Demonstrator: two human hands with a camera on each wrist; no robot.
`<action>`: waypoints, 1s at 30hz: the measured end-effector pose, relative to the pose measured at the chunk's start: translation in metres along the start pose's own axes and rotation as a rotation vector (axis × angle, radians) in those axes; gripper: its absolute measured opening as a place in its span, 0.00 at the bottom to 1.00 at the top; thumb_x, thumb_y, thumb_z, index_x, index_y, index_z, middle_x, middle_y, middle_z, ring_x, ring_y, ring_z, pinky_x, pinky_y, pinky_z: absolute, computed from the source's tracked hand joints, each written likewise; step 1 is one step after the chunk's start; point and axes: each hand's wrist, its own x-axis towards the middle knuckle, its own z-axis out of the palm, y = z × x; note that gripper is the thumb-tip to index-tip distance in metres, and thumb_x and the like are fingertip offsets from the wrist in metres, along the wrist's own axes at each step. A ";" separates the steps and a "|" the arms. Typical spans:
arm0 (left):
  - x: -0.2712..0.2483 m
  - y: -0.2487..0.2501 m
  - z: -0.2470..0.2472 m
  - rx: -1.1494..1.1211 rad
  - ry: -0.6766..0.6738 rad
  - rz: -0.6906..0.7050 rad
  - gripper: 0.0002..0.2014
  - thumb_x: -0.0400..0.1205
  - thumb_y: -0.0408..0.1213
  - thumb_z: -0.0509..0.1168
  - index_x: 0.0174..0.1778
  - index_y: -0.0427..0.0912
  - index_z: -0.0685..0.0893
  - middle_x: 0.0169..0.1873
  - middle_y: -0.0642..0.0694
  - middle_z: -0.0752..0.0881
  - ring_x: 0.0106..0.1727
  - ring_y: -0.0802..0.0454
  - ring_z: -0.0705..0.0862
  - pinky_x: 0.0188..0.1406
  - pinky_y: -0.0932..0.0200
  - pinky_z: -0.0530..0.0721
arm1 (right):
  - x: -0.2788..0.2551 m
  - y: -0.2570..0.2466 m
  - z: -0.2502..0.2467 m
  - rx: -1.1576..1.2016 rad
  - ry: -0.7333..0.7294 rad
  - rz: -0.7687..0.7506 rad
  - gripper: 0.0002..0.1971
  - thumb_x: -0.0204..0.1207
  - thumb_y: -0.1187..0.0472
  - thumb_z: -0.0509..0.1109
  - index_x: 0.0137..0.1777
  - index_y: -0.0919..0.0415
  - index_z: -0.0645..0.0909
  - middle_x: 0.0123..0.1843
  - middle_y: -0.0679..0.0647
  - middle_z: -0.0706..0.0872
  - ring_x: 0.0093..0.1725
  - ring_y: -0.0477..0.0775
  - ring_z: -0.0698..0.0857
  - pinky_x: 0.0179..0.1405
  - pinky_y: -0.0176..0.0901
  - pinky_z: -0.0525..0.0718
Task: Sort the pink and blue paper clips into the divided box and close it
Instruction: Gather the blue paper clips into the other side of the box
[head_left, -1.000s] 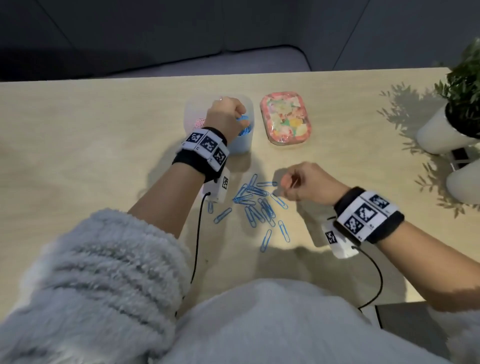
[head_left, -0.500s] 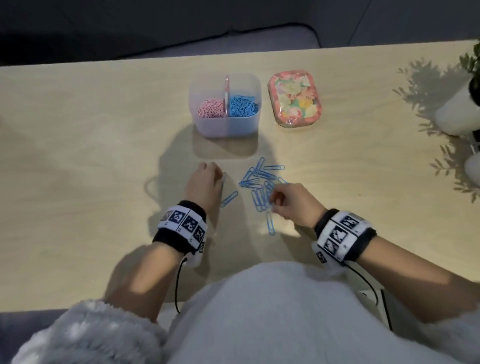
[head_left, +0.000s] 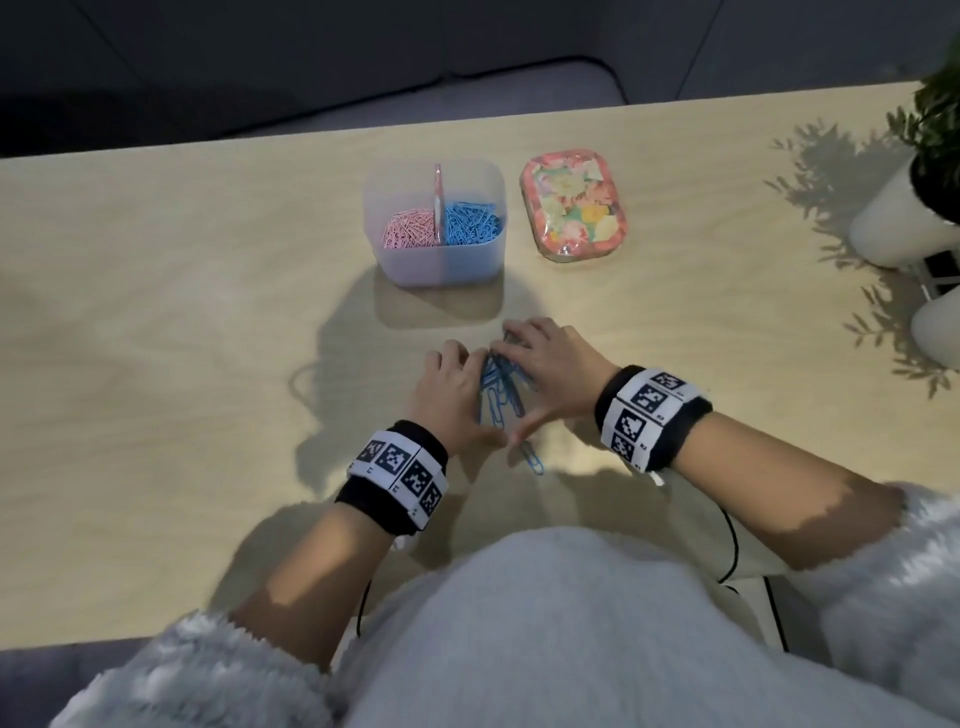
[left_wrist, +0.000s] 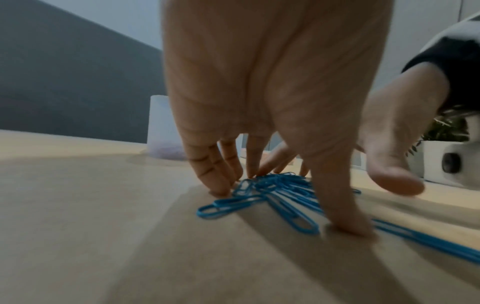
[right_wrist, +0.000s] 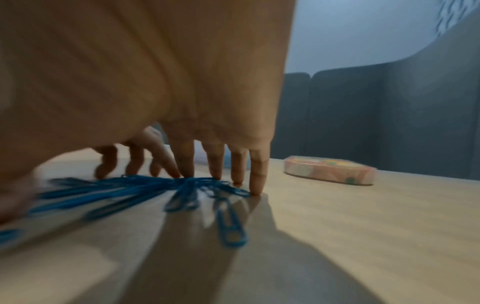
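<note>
A translucent divided box (head_left: 395, 260) stands at the table's middle back, with pink clips (head_left: 409, 234) in its left half and blue clips (head_left: 471, 224) in its right half. Its floral lid (head_left: 574, 210) lies flat to the right of it. Nearer me, a bunch of loose blue paper clips (head_left: 497, 387) lies on the table between my hands. My left hand (head_left: 449, 384) and right hand (head_left: 545, 358) flank the bunch, straight fingers pressing fingertips down against it. The left wrist view shows the clips (left_wrist: 272, 191) heaped at my fingertips (left_wrist: 217, 185). One clip (head_left: 532, 460) lies apart, nearer me.
White plant pots (head_left: 893, 223) stand at the table's right edge, with leaves overhanging. A black cable (head_left: 730, 540) runs from my right wrist toward my lap. Bare wooden tabletop (head_left: 156, 338) stretches to the left of the box and hands.
My left hand came back from the box to the table. Both hands have closed in on the scattered blue clips and pushed them into a tight bunch.
</note>
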 end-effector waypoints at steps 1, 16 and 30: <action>-0.001 0.000 0.002 -0.049 0.014 -0.001 0.44 0.63 0.52 0.77 0.72 0.39 0.68 0.60 0.38 0.71 0.61 0.39 0.71 0.64 0.50 0.72 | -0.003 -0.005 0.006 -0.021 0.001 -0.014 0.60 0.50 0.27 0.74 0.79 0.57 0.57 0.80 0.57 0.61 0.76 0.62 0.63 0.72 0.57 0.69; 0.004 -0.007 0.009 -0.027 0.113 0.116 0.11 0.80 0.35 0.64 0.56 0.39 0.83 0.52 0.38 0.82 0.53 0.39 0.81 0.47 0.44 0.81 | -0.009 -0.007 0.031 0.135 0.169 0.067 0.12 0.79 0.67 0.59 0.59 0.64 0.78 0.57 0.61 0.80 0.58 0.63 0.77 0.56 0.52 0.77; 0.004 0.002 -0.006 0.255 0.026 0.173 0.06 0.74 0.27 0.68 0.46 0.34 0.84 0.43 0.36 0.84 0.42 0.38 0.86 0.30 0.51 0.81 | 0.066 0.009 -0.119 0.598 0.492 0.194 0.09 0.75 0.66 0.69 0.48 0.74 0.84 0.46 0.69 0.88 0.39 0.60 0.83 0.44 0.50 0.83</action>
